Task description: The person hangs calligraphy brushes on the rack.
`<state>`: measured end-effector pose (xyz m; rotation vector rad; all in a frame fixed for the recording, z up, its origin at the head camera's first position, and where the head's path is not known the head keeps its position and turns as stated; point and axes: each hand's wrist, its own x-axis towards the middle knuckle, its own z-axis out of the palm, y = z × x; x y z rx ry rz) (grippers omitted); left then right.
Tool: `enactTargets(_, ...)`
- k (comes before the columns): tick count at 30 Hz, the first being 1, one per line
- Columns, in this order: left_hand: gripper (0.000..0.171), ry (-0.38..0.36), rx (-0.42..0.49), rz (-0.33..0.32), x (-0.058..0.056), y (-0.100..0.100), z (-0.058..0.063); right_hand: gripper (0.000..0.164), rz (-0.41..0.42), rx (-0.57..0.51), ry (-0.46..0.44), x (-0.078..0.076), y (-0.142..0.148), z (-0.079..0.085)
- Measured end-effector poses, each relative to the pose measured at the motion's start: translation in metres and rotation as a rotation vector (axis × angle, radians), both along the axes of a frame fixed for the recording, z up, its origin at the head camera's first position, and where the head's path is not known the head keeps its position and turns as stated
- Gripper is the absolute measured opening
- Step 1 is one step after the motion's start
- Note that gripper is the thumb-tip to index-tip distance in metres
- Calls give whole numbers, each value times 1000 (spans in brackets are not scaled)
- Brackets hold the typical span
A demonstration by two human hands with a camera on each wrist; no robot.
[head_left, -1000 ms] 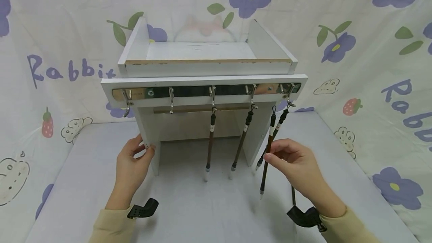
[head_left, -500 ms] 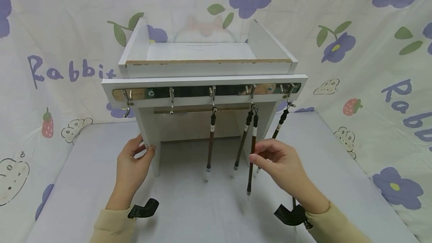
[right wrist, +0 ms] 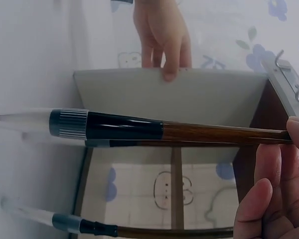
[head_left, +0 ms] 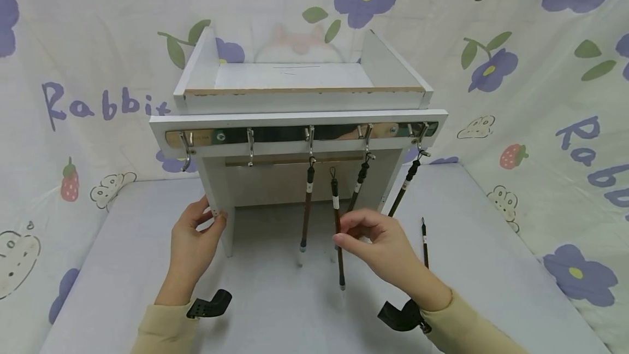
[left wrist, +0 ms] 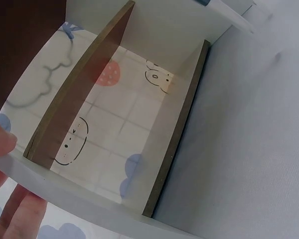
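Head view: my right hand [head_left: 380, 249] pinches a brush [head_left: 337, 214] in front of the white rack [head_left: 295, 104]; my left hand [head_left: 193, 240] grips the rack's left side. I think I'm hanging brushes, so next this one likely needs lifting to a bare hook [head_left: 251, 149].

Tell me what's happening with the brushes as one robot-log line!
right hand: pinches brush | left hand: grips rack | hooks: three brushes hung, two bare | table: another brush
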<state>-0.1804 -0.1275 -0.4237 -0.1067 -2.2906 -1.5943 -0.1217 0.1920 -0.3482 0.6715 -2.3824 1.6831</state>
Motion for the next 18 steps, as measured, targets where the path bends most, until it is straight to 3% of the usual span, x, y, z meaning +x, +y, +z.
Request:
enactTargets(5, 45, 0, -7, 3, -8, -4, -13, 14, 31, -1, 4, 1, -9, 0)
enactTargets(14, 44, 22, 8, -10, -9, -6, -16, 12, 53, 47, -21, -1, -27, 7)
enactTargets(18, 44, 33, 9, -8, -9, -6, -16, 13, 44, 78, -42, -8, -31, -1)
